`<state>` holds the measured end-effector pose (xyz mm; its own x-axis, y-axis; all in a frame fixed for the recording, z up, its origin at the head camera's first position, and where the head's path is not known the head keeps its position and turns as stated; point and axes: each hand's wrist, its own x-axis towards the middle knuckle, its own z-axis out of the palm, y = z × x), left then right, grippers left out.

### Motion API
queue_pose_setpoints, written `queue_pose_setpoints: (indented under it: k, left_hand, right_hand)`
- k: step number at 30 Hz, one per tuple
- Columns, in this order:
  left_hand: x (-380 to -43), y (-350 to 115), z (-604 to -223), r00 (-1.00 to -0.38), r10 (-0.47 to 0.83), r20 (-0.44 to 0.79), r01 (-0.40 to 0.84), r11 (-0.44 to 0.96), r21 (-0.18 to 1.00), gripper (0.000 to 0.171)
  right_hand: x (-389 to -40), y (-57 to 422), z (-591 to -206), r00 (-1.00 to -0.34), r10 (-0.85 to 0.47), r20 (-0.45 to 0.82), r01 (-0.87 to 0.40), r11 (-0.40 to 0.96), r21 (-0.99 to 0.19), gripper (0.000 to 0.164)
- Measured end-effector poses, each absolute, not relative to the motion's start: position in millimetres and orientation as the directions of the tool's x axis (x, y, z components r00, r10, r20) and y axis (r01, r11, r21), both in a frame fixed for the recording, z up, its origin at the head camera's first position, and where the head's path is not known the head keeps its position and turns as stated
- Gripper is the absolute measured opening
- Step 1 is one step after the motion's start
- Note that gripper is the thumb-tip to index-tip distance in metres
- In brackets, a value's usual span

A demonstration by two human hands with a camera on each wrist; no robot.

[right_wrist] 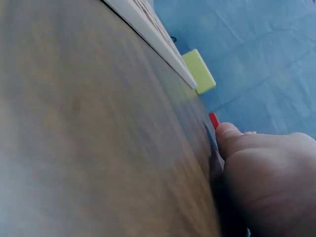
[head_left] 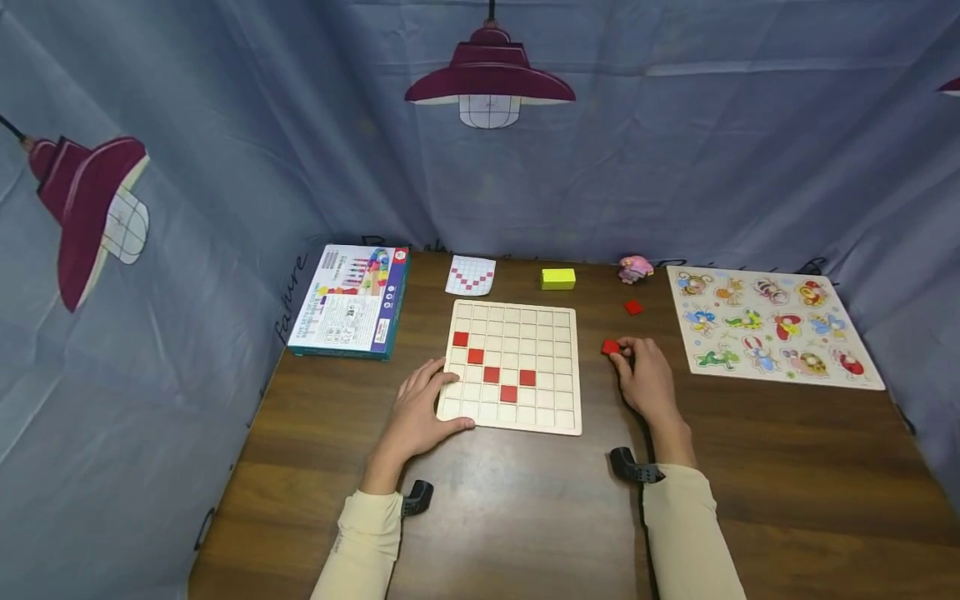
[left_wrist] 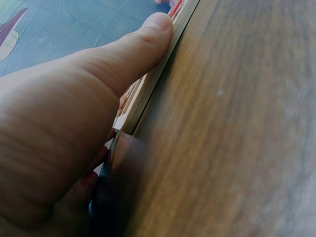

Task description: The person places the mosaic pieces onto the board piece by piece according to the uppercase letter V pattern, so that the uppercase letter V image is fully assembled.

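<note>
A square wooden grid board (head_left: 555,417) lies on the table with several red square tiles (head_left: 508,393) set in its cells. My left hand (head_left: 415,417) rests at the board's near left corner, thumb stretched onto the near edge and fingers along the left side. In the left wrist view the thumb (left_wrist: 153,34) presses the board's rim (left_wrist: 163,69). Right of the board, my right hand (head_left: 648,379) pinches a red square tile (head_left: 611,347) between thumb and fingers. That tile (right_wrist: 214,120) shows beyond the thumb in the right wrist view. Another red tile (head_left: 633,307) lies farther back.
Behind the board are a paper pattern card (head_left: 471,277), a yellow block (head_left: 558,279) and a small pink figure (head_left: 636,268). At the left lies a printed game box (head_left: 348,302). An insect puzzle board (head_left: 776,327) lies at the right. A curtain (head_left: 600,183) hangs behind the table.
</note>
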<state>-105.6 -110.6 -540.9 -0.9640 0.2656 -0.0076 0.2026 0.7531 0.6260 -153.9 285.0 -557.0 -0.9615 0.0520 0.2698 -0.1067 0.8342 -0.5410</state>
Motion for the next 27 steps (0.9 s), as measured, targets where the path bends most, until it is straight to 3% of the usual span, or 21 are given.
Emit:
queue_pose_setpoints:
  k: [14, 27]
  left_hand:
    - [-107.5, -110.7, -542.6, -0.96, 0.281, 0.013, 0.229, 0.755, 0.614, 0.079]
    - [-108.7, -110.1, -541.7, -0.961, 0.277, 0.012, 0.223, 0.748, 0.625, 0.077]
  right_hand:
    - [-141.8, 251.0, -552.2, -0.973, 0.006, 0.231, -0.144, 0.764, -0.628, 0.028]
    - [-140.7, 213.8, -543.8, -0.978, -0.11, 0.179, -0.197, 0.774, -0.602, 0.027]
